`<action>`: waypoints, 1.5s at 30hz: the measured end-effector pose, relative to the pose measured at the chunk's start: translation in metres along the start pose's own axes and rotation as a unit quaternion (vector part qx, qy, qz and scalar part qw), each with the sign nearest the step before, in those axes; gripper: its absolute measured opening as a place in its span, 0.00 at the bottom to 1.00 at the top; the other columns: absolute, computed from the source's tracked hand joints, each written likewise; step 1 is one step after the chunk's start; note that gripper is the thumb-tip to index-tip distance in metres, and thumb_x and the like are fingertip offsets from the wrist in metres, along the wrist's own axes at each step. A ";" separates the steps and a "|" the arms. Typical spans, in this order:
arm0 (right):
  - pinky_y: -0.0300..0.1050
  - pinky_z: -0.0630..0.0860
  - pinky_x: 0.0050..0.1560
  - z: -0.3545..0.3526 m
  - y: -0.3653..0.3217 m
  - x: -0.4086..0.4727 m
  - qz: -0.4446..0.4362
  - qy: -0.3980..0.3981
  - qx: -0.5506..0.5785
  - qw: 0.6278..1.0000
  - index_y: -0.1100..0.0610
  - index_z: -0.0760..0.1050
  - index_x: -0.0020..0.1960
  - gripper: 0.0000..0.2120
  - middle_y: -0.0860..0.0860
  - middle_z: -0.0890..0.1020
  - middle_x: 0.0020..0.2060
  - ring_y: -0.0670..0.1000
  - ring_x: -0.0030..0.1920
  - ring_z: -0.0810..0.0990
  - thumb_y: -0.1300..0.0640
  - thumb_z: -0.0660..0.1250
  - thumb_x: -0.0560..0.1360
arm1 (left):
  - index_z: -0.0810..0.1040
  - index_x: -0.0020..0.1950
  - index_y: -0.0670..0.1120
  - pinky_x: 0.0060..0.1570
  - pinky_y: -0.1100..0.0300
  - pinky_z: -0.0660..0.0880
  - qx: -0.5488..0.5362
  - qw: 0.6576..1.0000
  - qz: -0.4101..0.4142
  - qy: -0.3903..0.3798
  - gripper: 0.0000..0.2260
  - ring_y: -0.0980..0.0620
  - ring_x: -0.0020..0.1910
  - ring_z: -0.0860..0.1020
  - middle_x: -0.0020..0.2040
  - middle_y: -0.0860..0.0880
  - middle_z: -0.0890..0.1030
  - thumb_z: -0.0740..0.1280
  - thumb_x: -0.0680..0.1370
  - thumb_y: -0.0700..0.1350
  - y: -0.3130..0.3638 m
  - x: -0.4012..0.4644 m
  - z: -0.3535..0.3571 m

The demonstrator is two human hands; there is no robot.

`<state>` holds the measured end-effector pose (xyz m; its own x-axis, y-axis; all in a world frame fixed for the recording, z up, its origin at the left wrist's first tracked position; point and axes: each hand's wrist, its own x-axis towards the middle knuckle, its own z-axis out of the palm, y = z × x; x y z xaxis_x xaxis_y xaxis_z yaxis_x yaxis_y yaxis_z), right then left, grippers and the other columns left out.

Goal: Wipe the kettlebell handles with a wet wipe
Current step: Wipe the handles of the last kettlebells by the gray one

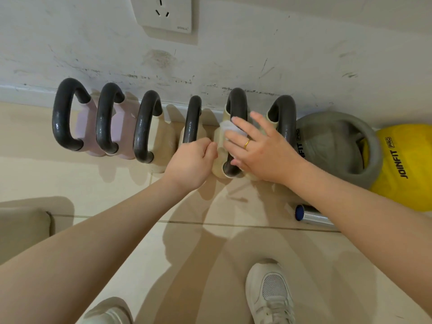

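Note:
Several small kettlebells with dark grey handles stand in a row along the wall. My right hand (259, 146) presses a white wet wipe (230, 128) around the dark handle (237, 101) of a cream kettlebell (219, 164), fifth from the left. A gold ring is on one finger. My left hand (190, 160) is curled against that kettlebell's left side, just below the handle (192, 120) of the neighbouring cream kettlebell. Two pink kettlebells (86, 127) stand at the left end. The wipe is mostly hidden under my fingers.
A larger grey kettlebell (371, 146) and a yellow JOINFIT one (406, 164) stand at the right. A chrome cylinder with a blue end (311, 216) lies on the tiled floor. A wall socket (163, 12) is above. My white shoes (271, 295) stand below, and a beige cushion (21, 228) at left.

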<state>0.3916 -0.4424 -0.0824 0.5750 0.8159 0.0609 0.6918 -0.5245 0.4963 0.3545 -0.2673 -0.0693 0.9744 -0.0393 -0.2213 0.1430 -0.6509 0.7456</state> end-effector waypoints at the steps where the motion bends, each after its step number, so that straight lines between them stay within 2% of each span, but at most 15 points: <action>1: 0.55 0.58 0.68 0.003 -0.003 -0.001 -0.019 -0.008 0.013 1.000 0.54 0.78 0.53 0.17 0.51 0.82 0.53 0.56 0.64 0.75 0.47 0.54 0.77 | 0.76 0.43 0.40 0.31 0.59 0.58 -0.009 1.000 -0.002 0.002 0.15 0.51 0.31 0.70 0.29 0.51 0.71 0.55 0.80 0.46 0.002 0.001 0.001; 5: 0.55 0.57 0.69 0.012 -0.009 -0.004 -0.140 -0.019 0.048 0.989 0.53 0.80 0.51 0.20 0.50 0.83 0.50 0.56 0.62 0.76 0.46 0.52 0.78 | 0.75 0.41 0.43 0.29 0.61 0.62 -0.040 0.999 -0.006 0.011 0.13 0.54 0.30 0.69 0.30 0.53 0.71 0.55 0.80 0.46 0.010 0.002 0.008; 11: 0.56 0.48 0.72 0.013 0.029 0.021 0.034 -0.044 0.238 0.970 0.54 0.76 0.55 0.20 0.50 0.79 0.58 0.56 0.70 0.67 0.48 0.48 0.78 | 0.75 0.42 0.45 0.26 0.72 0.64 -0.063 0.996 -0.038 0.041 0.12 0.57 0.28 0.69 0.29 0.53 0.71 0.55 0.80 0.45 0.011 0.013 0.012; 13: 0.58 0.45 0.72 0.014 0.020 0.018 0.072 -0.044 0.240 0.967 0.54 0.75 0.57 0.20 0.50 0.77 0.60 0.56 0.71 0.65 0.48 0.48 0.78 | 0.75 0.42 0.46 0.27 0.72 0.64 -0.090 0.993 -0.041 0.067 0.11 0.60 0.27 0.70 0.30 0.53 0.72 0.56 0.79 0.45 0.010 0.013 0.015; 16: 0.59 0.51 0.72 0.013 0.018 0.009 0.069 -0.035 0.190 0.979 0.54 0.72 0.63 0.21 0.52 0.75 0.65 0.56 0.71 0.66 0.47 0.49 0.79 | 0.75 0.47 0.47 0.32 0.72 0.67 -0.119 0.988 -0.044 0.084 0.06 0.61 0.30 0.72 0.34 0.54 0.74 0.59 0.78 0.44 0.009 0.010 0.020; 19: 0.57 0.46 0.72 0.017 0.041 0.018 0.076 -0.090 0.209 0.971 0.53 0.65 0.70 0.26 0.51 0.67 0.71 0.55 0.74 0.59 0.45 0.44 0.78 | 0.71 0.53 0.45 0.47 0.58 0.73 -0.172 0.980 -0.096 0.025 0.08 0.55 0.39 0.73 0.41 0.52 0.74 0.62 0.75 0.38 0.013 0.013 0.028; 21: 0.55 0.41 0.73 0.020 0.046 0.030 0.104 -0.123 0.277 0.947 0.51 0.62 0.71 0.25 0.50 0.60 0.74 0.54 0.76 0.50 0.45 0.42 0.79 | 0.70 0.55 0.44 0.47 0.57 0.72 -0.254 0.954 -0.153 -0.048 0.11 0.52 0.44 0.73 0.45 0.49 0.74 0.64 0.74 0.38 0.023 0.019 0.031; 23: 0.53 0.39 0.73 0.021 0.040 0.036 0.088 -0.124 0.323 0.934 0.52 0.65 0.69 0.25 0.50 0.61 0.74 0.56 0.76 0.47 0.44 0.41 0.79 | 0.70 0.58 0.42 0.46 0.59 0.70 -0.312 0.928 -0.181 -0.093 0.14 0.52 0.46 0.73 0.46 0.48 0.74 0.66 0.74 0.42 0.028 0.027 0.029; 28: 0.51 0.47 0.72 0.018 0.053 0.032 0.063 -0.097 0.415 0.902 0.51 0.73 0.61 0.19 0.46 0.71 0.66 0.55 0.74 0.52 0.49 0.47 0.80 | 0.75 0.56 0.44 0.42 0.64 0.70 -0.290 0.938 -0.137 -0.132 0.13 0.52 0.42 0.74 0.43 0.45 0.74 0.70 0.73 0.45 0.016 0.038 0.022; 33: 0.51 0.55 0.69 0.023 0.048 0.054 0.090 -0.087 0.355 0.926 0.55 0.76 0.57 0.24 0.51 0.76 0.62 0.55 0.70 0.62 0.49 0.44 0.77 | 0.76 0.55 0.41 0.31 0.74 0.71 -0.294 0.934 -0.137 -0.150 0.10 0.57 0.36 0.76 0.40 0.49 0.78 0.68 0.75 0.41 0.016 0.039 0.023; 35: 0.52 0.51 0.72 0.022 0.041 0.053 0.062 -0.092 0.304 0.946 0.55 0.77 0.56 0.24 0.52 0.76 0.62 0.56 0.71 0.62 0.49 0.44 0.77 | 0.76 0.54 0.39 0.38 0.71 0.74 -0.296 0.934 -0.132 -0.146 0.10 0.54 0.40 0.77 0.41 0.47 0.78 0.69 0.74 0.40 0.012 0.034 0.022; 37: 0.51 0.47 0.73 0.015 0.032 0.047 0.000 -0.091 0.281 0.955 0.53 0.77 0.55 0.25 0.51 0.77 0.61 0.54 0.70 0.63 0.47 0.44 0.77 | 0.76 0.55 0.38 0.50 0.62 0.74 -0.291 0.936 -0.128 -0.154 0.13 0.51 0.46 0.76 0.44 0.44 0.77 0.70 0.73 0.41 0.006 0.025 0.022; 39: 0.50 0.49 0.72 0.007 0.033 0.046 -0.031 -0.092 0.303 0.948 0.54 0.78 0.53 0.24 0.51 0.79 0.57 0.53 0.67 0.68 0.47 0.45 0.78 | 0.75 0.53 0.41 0.52 0.60 0.73 -0.298 0.932 -0.120 -0.168 0.11 0.51 0.45 0.75 0.43 0.45 0.75 0.70 0.73 0.41 -0.002 0.015 0.022; 42: 0.49 0.61 0.64 0.013 0.045 0.054 0.061 -0.081 0.378 0.920 0.56 0.77 0.51 0.21 0.53 0.78 0.52 0.55 0.59 0.71 0.49 0.47 0.77 | 0.74 0.47 0.46 0.41 0.71 0.72 -0.306 0.928 -0.112 -0.180 0.07 0.55 0.39 0.72 0.37 0.51 0.73 0.70 0.73 0.40 -0.005 0.007 0.021; 45: 0.44 0.64 0.55 0.015 0.042 0.063 0.181 -0.109 0.477 0.853 0.59 0.75 0.53 0.18 0.56 0.76 0.55 0.57 0.58 0.71 0.53 0.49 0.78 | 0.73 0.47 0.45 0.36 0.73 0.69 -0.283 0.937 -0.094 -0.184 0.07 0.55 0.37 0.69 0.36 0.51 0.70 0.70 0.73 0.40 -0.006 0.003 0.020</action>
<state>0.4639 -0.4165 -0.0709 0.8217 0.5486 -0.1541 0.4324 -0.7765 -0.4583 0.3530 -0.2788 -0.0865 0.8114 -0.2909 -0.5070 0.4772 -0.1710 0.8620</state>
